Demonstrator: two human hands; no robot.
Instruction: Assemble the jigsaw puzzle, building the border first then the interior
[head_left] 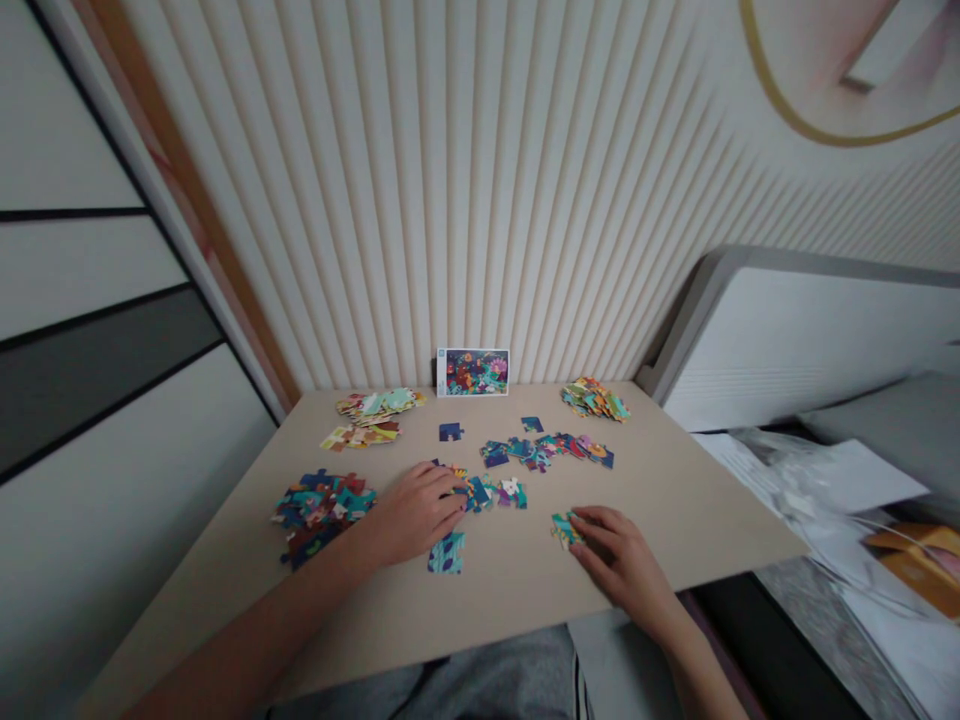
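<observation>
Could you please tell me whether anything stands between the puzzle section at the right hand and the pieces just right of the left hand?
Nothing visible does; only tabletop lies between the puzzle section at the right hand and the pieces just right of the left hand.

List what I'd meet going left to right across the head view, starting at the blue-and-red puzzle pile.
Blue-and-red puzzle pile, left hand, yellow-and-teal puzzle piece, right hand, crumpled clear plastic, orange object.
</observation>
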